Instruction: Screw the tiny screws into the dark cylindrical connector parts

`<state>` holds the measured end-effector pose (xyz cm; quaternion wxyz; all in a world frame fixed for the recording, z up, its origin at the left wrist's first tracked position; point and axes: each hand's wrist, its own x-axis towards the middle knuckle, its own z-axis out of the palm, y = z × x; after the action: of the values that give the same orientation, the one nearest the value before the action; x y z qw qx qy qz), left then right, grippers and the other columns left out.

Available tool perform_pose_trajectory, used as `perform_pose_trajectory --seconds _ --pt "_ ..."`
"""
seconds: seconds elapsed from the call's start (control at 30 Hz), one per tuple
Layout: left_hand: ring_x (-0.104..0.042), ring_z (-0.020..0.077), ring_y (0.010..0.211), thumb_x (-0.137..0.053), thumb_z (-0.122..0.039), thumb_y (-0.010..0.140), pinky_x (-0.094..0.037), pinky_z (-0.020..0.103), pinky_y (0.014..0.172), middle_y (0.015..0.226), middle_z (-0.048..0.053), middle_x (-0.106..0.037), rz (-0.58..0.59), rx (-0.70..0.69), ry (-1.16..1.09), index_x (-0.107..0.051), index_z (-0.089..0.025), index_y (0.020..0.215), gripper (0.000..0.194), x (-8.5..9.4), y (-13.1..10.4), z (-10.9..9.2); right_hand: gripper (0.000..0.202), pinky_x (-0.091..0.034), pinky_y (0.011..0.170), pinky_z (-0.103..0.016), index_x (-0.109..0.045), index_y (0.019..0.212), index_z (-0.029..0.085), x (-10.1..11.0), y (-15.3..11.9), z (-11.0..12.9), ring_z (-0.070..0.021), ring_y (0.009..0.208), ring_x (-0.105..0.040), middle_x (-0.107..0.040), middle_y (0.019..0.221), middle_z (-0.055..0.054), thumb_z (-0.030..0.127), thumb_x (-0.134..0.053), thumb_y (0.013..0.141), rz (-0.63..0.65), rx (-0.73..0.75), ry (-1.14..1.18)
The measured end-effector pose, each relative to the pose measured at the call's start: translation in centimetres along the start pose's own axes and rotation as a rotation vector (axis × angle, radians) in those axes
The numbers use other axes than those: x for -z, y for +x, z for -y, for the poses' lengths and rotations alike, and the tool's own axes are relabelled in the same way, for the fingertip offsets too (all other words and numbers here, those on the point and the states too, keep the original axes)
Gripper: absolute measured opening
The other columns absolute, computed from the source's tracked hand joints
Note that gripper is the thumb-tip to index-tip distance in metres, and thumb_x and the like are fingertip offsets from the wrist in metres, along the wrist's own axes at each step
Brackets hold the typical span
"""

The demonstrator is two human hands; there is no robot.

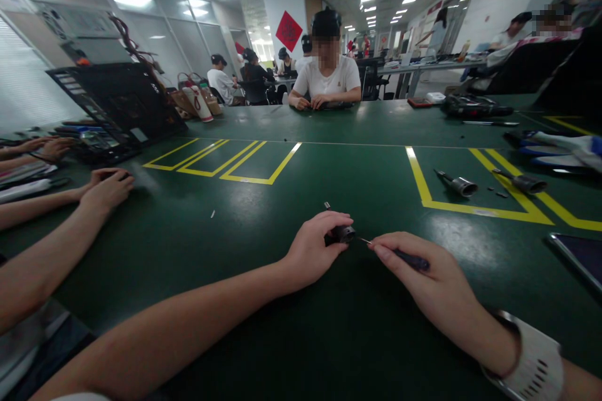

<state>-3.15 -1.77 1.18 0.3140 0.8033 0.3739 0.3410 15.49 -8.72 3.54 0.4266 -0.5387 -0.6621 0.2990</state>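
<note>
My left hand (pixel 316 244) is closed around a dark grey, hollow-ended metal cylinder (pixel 347 234), fingers curled over its top and thumb tucked beneath. The cylinder sits just above the table in front of me, its open end facing my other hand, while a slim stem with a pale tip (pixel 327 205) pokes out past my knuckles.

My right hand (pixel 426 266) pinches a small screwdriver with a dark handle (pixel 412 260) and a thin metal shaft (pixel 364 240), my index finger and thumb stretched forward along it. The shaft points left toward the cylinder's mouth; I cannot tell whether its tip touches.

My left forearm slants up from the lower left, wrist nearly straight. My right comes in from the lower right, a pale perforated watch strap (pixel 538 357) around its wrist.

Beyond, on the dark green tabletop (pixel 263 225), 2 similar grey metal pieces lie to the right: 1 (pixel 463 186) inside a yellow tape outline (pixel 475 208), the other (pixel 529 184) across the tape strips. To my left are a co-worker's hands (pixel 106 188); across the table sits a person in a white T-shirt (pixel 329 78).
</note>
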Motion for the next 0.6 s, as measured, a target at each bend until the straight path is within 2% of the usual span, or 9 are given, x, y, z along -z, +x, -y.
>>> perform_pose_trajectory --seconds 0.07,0.13,0.23,0.43,0.6 --pt "-0.056 0.021 0.108 -0.065 -0.006 0.07 -0.05 0.039 0.086 0.117 0.007 -0.061 0.015 -0.002 0.004 -0.061 -0.021 0.107 0.041 0.1 0.0 0.0 0.024 -0.05 0.068 -0.036 -0.073 0.081 0.023 0.4 0.3 -0.1 -0.0231 0.078 -0.065 -0.072 0.082 -0.005 0.041 -0.058 0.079 0.013 -0.124 0.075" --pt "-0.056 0.0208 0.108 -0.065 -0.005 0.069 -0.05 0.038 0.085 0.117 0.007 -0.061 0.022 0.001 -0.007 -0.061 -0.021 0.107 0.041 0.2 0.1 0.2 0.027 -0.05 0.071 -0.037 -0.073 0.084 0.022 0.5 0.4 -0.5 -0.0238 0.081 -0.066 -0.073 0.084 -0.006 0.044 -0.06 0.078 0.027 -0.22 0.172" --pt "-0.058 0.0206 0.104 -0.067 -0.005 0.067 -0.051 0.038 0.083 0.116 0.007 -0.061 0.012 0.037 -0.059 -0.061 -0.021 0.107 0.043 0.0 0.2 0.5 0.03 -0.049 0.08 -0.039 -0.073 0.088 0.021 0.5 0.4 -1.3 -0.0243 0.088 -0.065 -0.073 0.089 -0.006 0.047 -0.062 0.077 0.015 -0.269 0.299" --pt "-0.062 0.019 0.095 -0.068 -0.007 0.067 -0.052 0.038 0.081 0.107 0.008 -0.062 0.003 0.126 -0.216 -0.058 -0.017 0.109 0.045 -0.2 0.4 0.9 0.032 -0.05 0.075 -0.039 -0.073 0.087 0.021 0.4 0.2 -0.7 -0.0248 0.085 -0.065 -0.073 0.089 -0.007 0.049 -0.06 0.077 -0.021 -0.207 0.241" --pt "-0.06 0.02 0.099 -0.067 -0.006 0.067 -0.051 0.037 0.081 0.111 0.007 -0.061 0.011 0.06 -0.118 -0.06 -0.019 0.107 0.043 0.0 0.3 0.4 0.025 -0.051 0.067 -0.033 -0.072 0.087 0.024 0.3 0.3 0.1 -0.0205 0.075 -0.065 -0.072 0.083 -0.003 0.042 -0.057 0.08 0.034 -0.104 0.117"
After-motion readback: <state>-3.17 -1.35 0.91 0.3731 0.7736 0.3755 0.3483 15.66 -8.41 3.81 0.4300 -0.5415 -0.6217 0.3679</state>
